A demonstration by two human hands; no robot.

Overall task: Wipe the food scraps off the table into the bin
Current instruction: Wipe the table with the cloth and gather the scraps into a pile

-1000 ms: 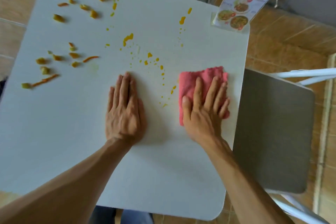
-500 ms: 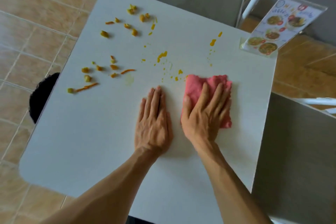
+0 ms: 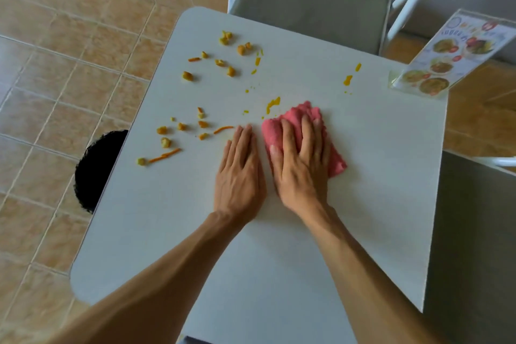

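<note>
Pink cloth [image 3: 304,131] pinned under the flat right hand [image 3: 303,164]; left hand [image 3: 240,173] flat, empty, mid-table [image 3: 279,273].

Surface [image 3: 279,246]: plain pale grey-white. Cloth [image 3: 296,120]: pink. Food scraps [image 3: 195,123]: orange and yellow. Bin [image 3: 97,170]: black. Floor [image 3: 55,64]: tan tiles, pale grout lines.

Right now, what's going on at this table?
A person is wiping up spilled food. The right hand presses a pink cloth flat on the white table; the left hand lies flat beside it. Orange scraps lie scattered toward the left edge, where a black bin waits below.
</note>
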